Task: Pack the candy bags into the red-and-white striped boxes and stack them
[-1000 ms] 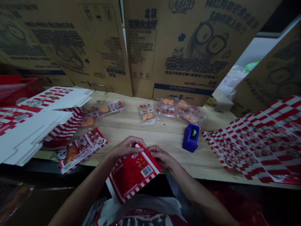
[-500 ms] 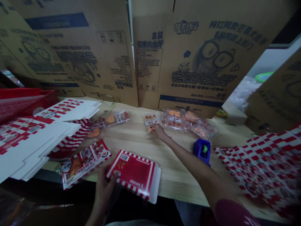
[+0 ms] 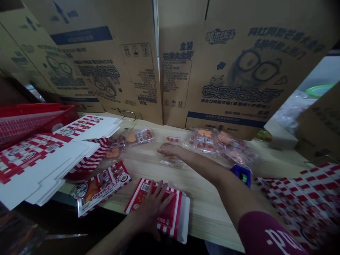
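My left hand lies on a flat red box with striped edges, fingers spread over its face. The box's white flap sticks out on the right side. Farther back, my right hand is closed over a clear plastic packet of small orange-red pieces, covering its middle. What its fingers pinch, if anything, is hidden. Left of the red box lies a printed box with windows showing orange contents.
More clear packets lie to the right, others to the left. A blue tape dispenser stands beside my right forearm. Flat box blanks and a red bin are at left, checkered packaging at right. Cardboard cartons wall the back.
My left hand has moved from the red box's left edge onto its top, fingers spreading. My right hand has shifted slightly left across the packet and its fingers are curled.
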{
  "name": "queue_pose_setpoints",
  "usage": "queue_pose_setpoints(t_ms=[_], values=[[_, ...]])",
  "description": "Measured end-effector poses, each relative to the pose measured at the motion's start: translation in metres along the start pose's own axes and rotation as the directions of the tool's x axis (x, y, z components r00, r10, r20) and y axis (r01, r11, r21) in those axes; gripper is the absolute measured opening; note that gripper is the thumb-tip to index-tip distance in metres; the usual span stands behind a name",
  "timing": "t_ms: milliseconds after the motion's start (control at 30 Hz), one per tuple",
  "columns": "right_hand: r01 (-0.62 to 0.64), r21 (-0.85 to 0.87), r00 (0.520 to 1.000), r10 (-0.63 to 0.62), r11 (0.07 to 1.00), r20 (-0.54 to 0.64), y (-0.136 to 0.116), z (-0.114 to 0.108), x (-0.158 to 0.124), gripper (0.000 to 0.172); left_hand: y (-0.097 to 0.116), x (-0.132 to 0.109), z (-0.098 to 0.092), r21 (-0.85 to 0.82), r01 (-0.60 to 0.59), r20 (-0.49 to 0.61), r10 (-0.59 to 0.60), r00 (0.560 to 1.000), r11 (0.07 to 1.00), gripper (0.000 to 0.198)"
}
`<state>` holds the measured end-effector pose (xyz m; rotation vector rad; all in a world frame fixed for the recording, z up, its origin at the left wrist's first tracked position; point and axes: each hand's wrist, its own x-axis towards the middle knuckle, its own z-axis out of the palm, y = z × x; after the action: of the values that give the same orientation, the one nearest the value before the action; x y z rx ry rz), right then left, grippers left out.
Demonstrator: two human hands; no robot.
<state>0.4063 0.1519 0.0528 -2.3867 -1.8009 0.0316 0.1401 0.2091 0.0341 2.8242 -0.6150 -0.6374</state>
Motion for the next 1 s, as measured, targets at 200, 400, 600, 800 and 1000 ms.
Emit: queue_pose_setpoints(t_ms=[200, 400, 600, 800, 1000], values=[[0.167, -0.084, 0.983, -0.173, 0.982, -0.067, -0.034, -0.037, -0.023, 0.025, 0.006, -0.007, 0.014, -0.006, 0.093, -0.165, -0.092, 0.982, 0.996, 0.134], [-0.169, 0.049, 0.909, 0.175, 0.984, -0.379, -0.037, -0.064, -0.102, 0.053, 0.012, -0.022, 0.017, -0.072, 0.399, -0.319, -0.400, 0.859, 0.914, 0.121], [-0.391, 0.228, 0.876, 0.437, 0.891, -0.203, -0.038, -0.032, -0.182, 0.066, 0.011, -0.018, 0.014, -0.052, 0.433, -0.498, -0.399, 0.770, 0.900, 0.105], [-0.246, 0.373, 0.964, 0.267, 0.895, -0.005, -0.064, -0.013, -0.211, 0.047, 0.018, -0.006, 0.011, -0.031, 0.420, -0.562, -0.363, 0.743, 0.907, 0.109], [-0.135, 0.422, 0.986, 0.165, 0.896, -0.037, -0.076, 0.000, -0.194, 0.020, 0.021, 0.001, 0.014, 0.000, 0.377, -0.579, -0.307, 0.755, 0.926, 0.118]])
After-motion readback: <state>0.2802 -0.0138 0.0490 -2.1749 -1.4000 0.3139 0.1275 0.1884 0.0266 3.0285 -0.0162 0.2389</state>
